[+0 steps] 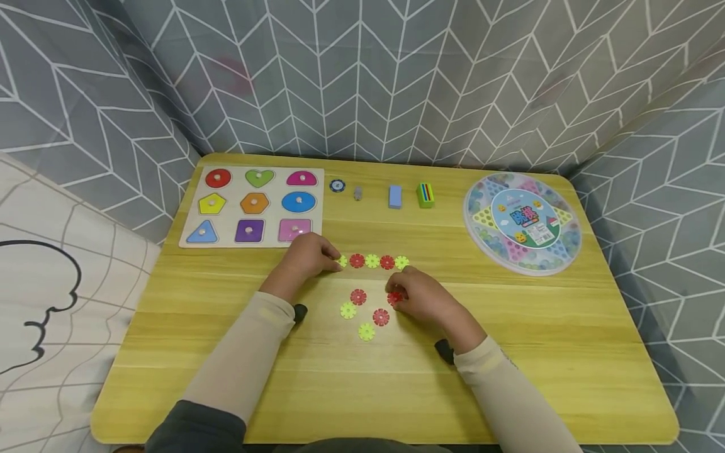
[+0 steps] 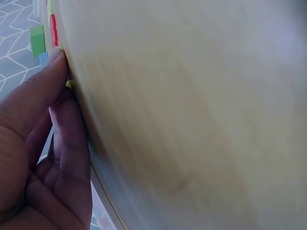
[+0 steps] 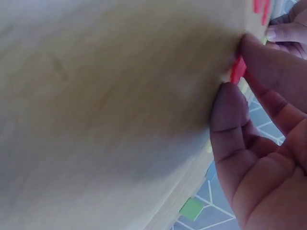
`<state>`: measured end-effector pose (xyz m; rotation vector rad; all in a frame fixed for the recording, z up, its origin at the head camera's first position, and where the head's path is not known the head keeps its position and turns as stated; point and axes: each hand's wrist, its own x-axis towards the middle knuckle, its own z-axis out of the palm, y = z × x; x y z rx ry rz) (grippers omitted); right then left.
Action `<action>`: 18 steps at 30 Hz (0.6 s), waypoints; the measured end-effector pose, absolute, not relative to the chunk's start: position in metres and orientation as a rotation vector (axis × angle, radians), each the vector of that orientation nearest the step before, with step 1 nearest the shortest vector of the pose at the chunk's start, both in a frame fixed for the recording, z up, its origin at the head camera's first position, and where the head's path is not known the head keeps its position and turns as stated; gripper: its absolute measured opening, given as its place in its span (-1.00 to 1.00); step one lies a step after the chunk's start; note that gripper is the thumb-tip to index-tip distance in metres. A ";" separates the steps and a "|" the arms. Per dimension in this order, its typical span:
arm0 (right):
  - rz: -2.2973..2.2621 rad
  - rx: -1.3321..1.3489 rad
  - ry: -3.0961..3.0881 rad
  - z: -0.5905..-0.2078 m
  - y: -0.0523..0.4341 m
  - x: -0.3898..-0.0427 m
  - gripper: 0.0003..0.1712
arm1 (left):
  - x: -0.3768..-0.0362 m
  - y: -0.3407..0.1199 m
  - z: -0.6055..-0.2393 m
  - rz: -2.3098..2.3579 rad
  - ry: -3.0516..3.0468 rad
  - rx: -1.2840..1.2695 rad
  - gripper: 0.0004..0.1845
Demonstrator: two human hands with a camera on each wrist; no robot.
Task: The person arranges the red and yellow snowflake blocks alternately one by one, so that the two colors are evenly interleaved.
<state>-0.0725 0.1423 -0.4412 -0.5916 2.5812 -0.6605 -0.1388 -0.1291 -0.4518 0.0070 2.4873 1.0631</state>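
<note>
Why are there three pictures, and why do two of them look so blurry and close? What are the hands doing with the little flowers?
No machine here: a person wears three small cameras. The big picture comes from one on the head, looking down at a yellow table. The other two come from cameras on each wrist, so close to the table that it fills the view and blurs.

The left hand rests its fingers on the end of a row of red and yellow-green flower discs. The right hand pinches a red disc between thumb and finger; the right wrist view shows it best. Four loose discs lie between the hands.

Further back are a shape puzzle, four small pieces in a line, and a round game box.
</note>
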 end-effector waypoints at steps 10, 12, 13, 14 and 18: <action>-0.941 -0.352 2.538 -0.439 0.157 -0.083 -0.94 | -0.139 -0.128 -0.454 1.036 2.498 0.026 -0.81; -1.050 -0.241 2.537 -0.435 0.167 -0.092 -0.93 | -0.139 -0.128 -0.454 1.032 2.504 0.031 -0.81; -1.104 -0.177 2.536 -0.434 0.172 -0.097 -0.91 | -0.139 -0.128 -0.453 1.033 2.507 0.032 -0.80; -1.141 -0.123 2.543 -0.433 0.177 -0.101 -0.89 | -0.139 -0.128 -0.453 1.034 2.510 0.032 -0.80; -1.209 0.052 2.507 -0.433 0.192 -0.118 -0.81 | -0.139 -0.127 -0.451 1.045 2.503 0.015 -0.81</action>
